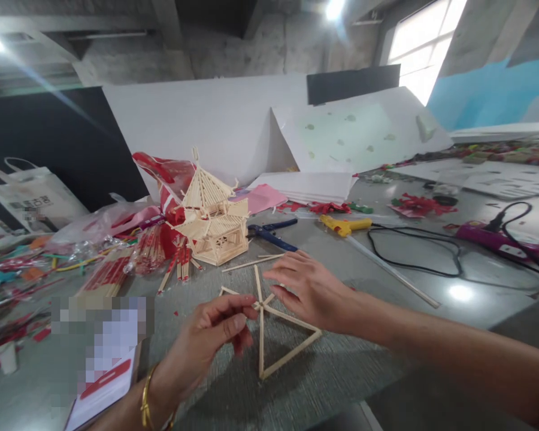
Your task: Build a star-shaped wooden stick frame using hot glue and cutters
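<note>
A flat frame of thin wooden sticks (291,355) lies on the grey table, its spokes meeting at one centre point and one triangle closed at the near right. My left hand (215,329) is at the left of that centre, index finger stretched to it, thumb apart below. Over the right and far spokes hovers my right hand (312,290), fingers stretched left and spread; part of the frame is hidden beneath it. I cannot tell whether its fingertips touch the sticks. Behind stands a small stick-built pavilion (218,236) with a pointed roof. Loose sticks (249,263) lie before it.
Blue-handled pliers (276,230) lie beside the pavilion. A yellow glue gun (345,225) has a black cord and lies near a clear glue stick (395,272). A purple device (489,239) is at the right. Red-tipped stick bundles (148,248) and a blurred-out booklet (110,359) are left.
</note>
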A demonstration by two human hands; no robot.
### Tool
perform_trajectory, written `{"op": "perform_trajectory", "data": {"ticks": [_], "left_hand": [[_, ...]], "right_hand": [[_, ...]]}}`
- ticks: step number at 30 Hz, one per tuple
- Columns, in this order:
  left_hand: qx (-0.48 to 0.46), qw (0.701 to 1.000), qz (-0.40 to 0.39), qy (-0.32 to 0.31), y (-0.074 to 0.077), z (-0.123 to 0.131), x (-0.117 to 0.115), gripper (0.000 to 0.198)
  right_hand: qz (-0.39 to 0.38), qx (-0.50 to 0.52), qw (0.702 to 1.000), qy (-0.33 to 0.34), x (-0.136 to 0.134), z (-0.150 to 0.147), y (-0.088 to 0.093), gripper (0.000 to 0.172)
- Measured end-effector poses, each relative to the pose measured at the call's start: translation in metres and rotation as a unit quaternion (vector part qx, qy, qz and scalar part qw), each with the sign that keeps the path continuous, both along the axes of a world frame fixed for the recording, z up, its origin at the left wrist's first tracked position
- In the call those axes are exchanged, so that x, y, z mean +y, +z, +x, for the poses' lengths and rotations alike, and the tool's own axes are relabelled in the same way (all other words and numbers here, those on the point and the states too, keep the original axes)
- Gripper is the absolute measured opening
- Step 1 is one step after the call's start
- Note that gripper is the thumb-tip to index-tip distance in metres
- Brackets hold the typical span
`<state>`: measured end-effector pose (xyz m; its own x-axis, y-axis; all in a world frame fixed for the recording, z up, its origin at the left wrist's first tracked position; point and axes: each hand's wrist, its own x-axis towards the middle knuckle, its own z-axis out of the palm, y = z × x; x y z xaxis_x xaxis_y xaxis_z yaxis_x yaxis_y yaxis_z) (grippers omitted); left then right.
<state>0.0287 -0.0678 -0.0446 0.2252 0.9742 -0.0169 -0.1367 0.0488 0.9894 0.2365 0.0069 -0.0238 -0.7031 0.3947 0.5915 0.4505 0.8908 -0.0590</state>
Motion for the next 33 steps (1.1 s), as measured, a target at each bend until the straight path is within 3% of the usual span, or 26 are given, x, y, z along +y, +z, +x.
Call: {"op": "perform_trajectory", "data": {"ticks": [4, 10, 12, 17, 19, 23, 30, 33], "left_hand": [[-0.002, 1.000, 0.004, 0.013, -0.003, 0.001, 0.005, 0.031], [0.003, 0.999, 0.042, -0.004, -0.013, 0.004, 0.007, 0.025], [0.005, 0.998, 0.056, -0.029, -0.014, 0.006, 0.005, 0.022], [-0.027, 0.997, 0.038, -0.058, -0.014, 0.010, -0.002, 0.021], [-0.049, 0.995, 0.037, -0.073, -0.016, 0.009, -0.004, 0.025], [-0.078, 0.993, 0.043, -0.076, -0.019, 0.004, -0.003, 0.035], [-0.083, 0.993, 0.048, -0.065, -0.017, -0.004, -0.005, 0.033], [-0.078, 0.994, 0.051, -0.059, -0.017, -0.004, -0.005, 0.033]], "right_hand": [[-0.020, 0.007, 1.000, 0.007, 0.008, -0.003, -0.005, 0.014], [-0.092, 0.096, 0.986, 0.100, -0.003, -0.011, -0.006, 0.022], [-0.071, 0.110, 0.984, 0.120, -0.005, -0.015, -0.008, 0.019], [0.074, 0.119, 0.981, 0.133, -0.005, -0.016, -0.011, 0.019], [0.082, 0.131, 0.979, 0.132, -0.007, -0.012, -0.010, 0.019], [-0.010, 0.185, 0.978, 0.098, -0.009, -0.005, -0.006, 0.019], [-0.144, 0.196, 0.970, -0.029, 0.009, -0.001, -0.015, 0.039], [-0.180, 0.199, 0.963, -0.032, 0.018, -0.001, -0.021, 0.033]]}}
